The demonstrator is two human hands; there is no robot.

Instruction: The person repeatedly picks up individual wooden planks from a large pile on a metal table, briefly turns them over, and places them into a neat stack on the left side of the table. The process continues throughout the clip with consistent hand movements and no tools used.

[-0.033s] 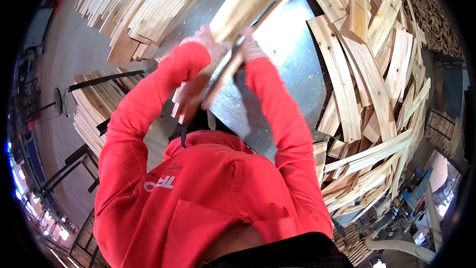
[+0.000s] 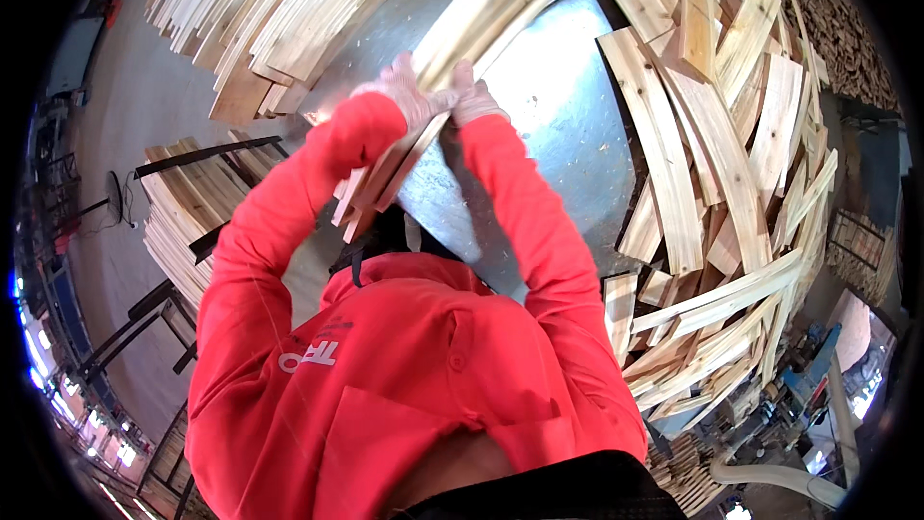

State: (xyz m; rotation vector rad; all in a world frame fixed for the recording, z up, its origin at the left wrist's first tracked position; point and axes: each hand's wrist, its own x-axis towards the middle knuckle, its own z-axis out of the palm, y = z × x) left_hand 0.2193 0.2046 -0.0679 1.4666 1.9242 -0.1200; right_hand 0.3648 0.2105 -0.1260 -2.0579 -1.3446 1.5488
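Both hands up over the metal counter (image 2: 568,125), gripping 1 bundle of thin wood slats (image 2: 452,58) between them. Left hand (image 2: 399,87) in a pale glove, fingers clenched round the bundle from the left side. Right hand (image 2: 472,96), also gloved, fingers clenched on the same bundle from the right, touching the left hand or just beside it. Bundle runs diagonally: upper end toward the top of the view, lower end (image 2: 371,193) dropping between the 2 forearms toward the chest. Can't tell the no. of slats in it, they're stacked tight.

Red sleeves (image 2: 279,221) come up from the lower edge w/ the red shirt (image 2: 404,376) filling the bottom centre.

Counter is a grey sheet-metal surface w/ specks of sawdust on it, bare in the middle. Right of it, a loose heap of short pale boards (image 2: 703,154) lies criss-crossed, some overlapping the counter edge. Top left, a long pile of slats (image 2: 269,10) lies roughly parallel, near the left hand but apart from it. Lower left, another stack of boards (image 2: 183,221) sits on a dark metal rack (image 2: 207,154) beside the concrete floor (image 2: 125,106). Far right edge shows more stacked wood (image 2: 828,19), darker, small detail unclear.
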